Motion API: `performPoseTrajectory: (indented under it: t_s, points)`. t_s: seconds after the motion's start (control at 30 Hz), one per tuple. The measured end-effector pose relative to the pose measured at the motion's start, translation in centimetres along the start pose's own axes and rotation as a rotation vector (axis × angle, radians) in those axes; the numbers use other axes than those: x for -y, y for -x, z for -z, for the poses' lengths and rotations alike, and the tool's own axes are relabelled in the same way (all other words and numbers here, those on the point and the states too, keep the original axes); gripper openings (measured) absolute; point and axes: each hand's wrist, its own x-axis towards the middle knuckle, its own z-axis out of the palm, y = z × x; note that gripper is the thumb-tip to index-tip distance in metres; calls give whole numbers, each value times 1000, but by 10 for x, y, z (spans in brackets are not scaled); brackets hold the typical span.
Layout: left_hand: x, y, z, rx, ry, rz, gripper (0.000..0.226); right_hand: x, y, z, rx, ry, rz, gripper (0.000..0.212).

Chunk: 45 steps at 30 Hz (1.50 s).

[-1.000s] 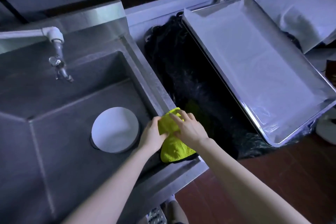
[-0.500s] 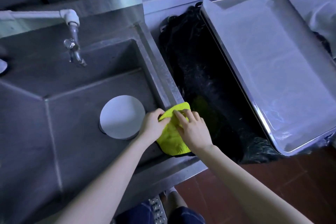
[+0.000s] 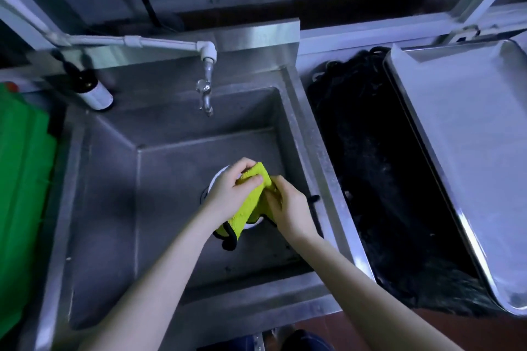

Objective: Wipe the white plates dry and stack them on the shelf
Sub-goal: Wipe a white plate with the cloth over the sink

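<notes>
Moving off the right rim of the sink [image 3: 322, 168], the left hand [image 3: 231, 194] and right hand [image 3: 288, 208] are each gripping the bunched yellow cloth [image 3: 252, 194] directly above the white plate [image 3: 216, 178] lying on the sink floor. Lifted wet, it could be slipping free.

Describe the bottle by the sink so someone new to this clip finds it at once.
Start at the steel sink in the middle. Follow its back rim to the left corner, under the white water pipe. There sits the dark bottle with a white label, the only bottle, beside the green plastic object.
</notes>
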Motion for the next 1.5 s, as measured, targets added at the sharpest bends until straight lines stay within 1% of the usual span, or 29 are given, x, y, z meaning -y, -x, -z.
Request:
performPoseTrajectory:
  t_s: [0.03,0.1,0.13,0.17,0.2,0.23,0.3,0.4,0.47,0.5,0.57,0.6,0.73,0.77,0.83,0.93,1.0,1.1,1.2,1.33,1.5]
  points:
    - [3,1,11,-24,21,38,14,7,-5,-8,2,-2,-2,30]
    - [13,3,34,-65,46,126,36,20,-14,-25,40,-6,-4,15]
    - [21,4,45,-60,40,163,49,26,-19,-34,73,-10,-2,13]
    - [30,5,55,-27,16,197,61,32,-23,-44,107,-31,-7,16]
    - [41,7,66,23,-20,237,66,37,-28,-52,142,-54,-24,19]
    - [51,8,75,70,-59,283,63,42,-33,-61,173,-67,-42,21]
    - [71,7,90,94,-82,364,40,48,-45,-76,234,-68,-80,22]
    - [97,-3,100,45,-60,392,21,48,-65,-92,285,-16,-122,18]
    - [115,-13,102,-23,-43,437,15,39,-81,-96,238,-56,-199,12]
    - [125,-19,102,-63,-35,487,24,30,-90,-95,199,-49,-249,13]
    - [145,-30,103,-115,-46,597,49,6,-110,-92,144,56,-340,22]
    - [155,-35,103,-118,-54,632,51,-9,-117,-90,137,124,-376,25]
    - [190,-57,95,-51,-105,713,32,-60,-130,-91,229,362,-485,44]
    - [195,-63,92,-32,-121,731,32,-70,-132,-93,251,403,-512,49]
    - [202,-73,87,-13,-126,772,39,-87,-135,-98,270,452,-560,57]
    - [212,-87,80,-27,-130,812,47,-103,-137,-107,251,487,-652,64]
    - [214,-96,76,-53,-148,816,53,-111,-139,-112,214,488,-712,67]
    - [216,-107,72,-33,-204,830,60,-118,-143,-117,141,454,-766,60]
    - [217,-112,71,-11,-228,834,58,-122,-146,-119,91,423,-810,54]
    - [217,-114,73,-14,-244,835,60,-125,-148,-120,38,334,-846,55]
    - [214,-107,74,-3,-202,870,62,-127,-148,-112,-19,202,-834,55]
